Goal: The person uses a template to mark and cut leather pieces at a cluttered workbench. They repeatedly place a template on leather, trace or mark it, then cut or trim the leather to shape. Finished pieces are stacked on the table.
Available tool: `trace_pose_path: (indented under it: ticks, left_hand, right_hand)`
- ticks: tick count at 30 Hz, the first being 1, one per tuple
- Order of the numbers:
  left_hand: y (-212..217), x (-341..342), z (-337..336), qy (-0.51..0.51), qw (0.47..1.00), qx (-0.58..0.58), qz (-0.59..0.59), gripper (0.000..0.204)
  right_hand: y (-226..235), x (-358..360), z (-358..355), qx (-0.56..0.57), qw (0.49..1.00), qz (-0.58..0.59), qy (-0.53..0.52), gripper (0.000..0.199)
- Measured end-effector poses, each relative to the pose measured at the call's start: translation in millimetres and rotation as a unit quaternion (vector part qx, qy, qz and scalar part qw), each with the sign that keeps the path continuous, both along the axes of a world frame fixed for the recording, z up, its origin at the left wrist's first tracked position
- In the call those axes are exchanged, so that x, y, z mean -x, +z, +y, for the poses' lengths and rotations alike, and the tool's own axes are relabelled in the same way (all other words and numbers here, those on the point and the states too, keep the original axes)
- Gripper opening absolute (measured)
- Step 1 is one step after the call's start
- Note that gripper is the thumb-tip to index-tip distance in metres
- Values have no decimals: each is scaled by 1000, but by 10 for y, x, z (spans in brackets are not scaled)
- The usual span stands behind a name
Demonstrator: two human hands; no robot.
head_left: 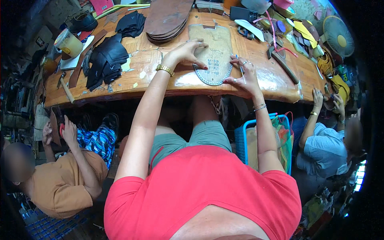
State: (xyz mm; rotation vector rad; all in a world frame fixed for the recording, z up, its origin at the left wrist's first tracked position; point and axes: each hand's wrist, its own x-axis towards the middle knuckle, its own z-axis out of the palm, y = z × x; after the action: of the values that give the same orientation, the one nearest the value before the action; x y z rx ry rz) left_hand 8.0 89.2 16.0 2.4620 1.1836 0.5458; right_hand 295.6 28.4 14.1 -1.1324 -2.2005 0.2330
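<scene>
A tan pattern board [216, 46] with a rounded near end lies flat on the wooden table in front of me. Small holes follow its curved rim, and handwriting marks its face. My left hand [186, 54] rests on its left side, thumb and fingers spread, pressing it down. At its right edge, my right hand [247, 76] pinches a slim pale pen [241, 71], with the fingers close to the rim. A strip of brown leather [209, 27] shows at the board's far end; how much lies underneath is hidden.
Brown leather pieces [168, 18] are stacked beyond my left hand, black cut pieces [107, 60] to the left. A hammer [283, 66] lies at right, another hammer [66, 88] at left. A blue basket [242, 146] stands by my right leg. Two people sit on either side.
</scene>
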Motion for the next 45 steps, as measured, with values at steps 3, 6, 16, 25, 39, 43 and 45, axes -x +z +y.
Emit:
trace_pose_path:
  ticks: [3, 6, 16, 25, 39, 43, 45]
  left_hand:
    - [-70, 24, -11, -7, 1000, -14, -26, 100]
    - [-111, 42, -13, -17, 998, -22, -58, 96]
    - [-107, 60, -122, -2, 997, -30, -73, 80]
    - [-95, 28, -370, 49, 988, -90, -117, 80]
    - [90, 1336, -1919, 140, 800, -6, -584, 53]
    - [116, 1993, -2570, 377, 708, -103, -588, 33]
    - [16, 2447, -2943, 413, 683, -120, -590, 40]
  right_hand:
    - [23, -1, -17, 2, 1000, 1, 1, 68]
    - [17, -1, -20, 9, 1000, -4, -3, 67]
    - [46, 9, -40, -35, 999, -11, 1, 66]
    - [46, -4, -41, -12, 999, 29, 13, 64]
    - [-186, -397, 128, 177, 793, 578, 80, 43]
    - [-201, -416, 128, 177, 775, 599, 94, 39]
    - [-192, -409, 133, 181, 769, 605, 100, 37]
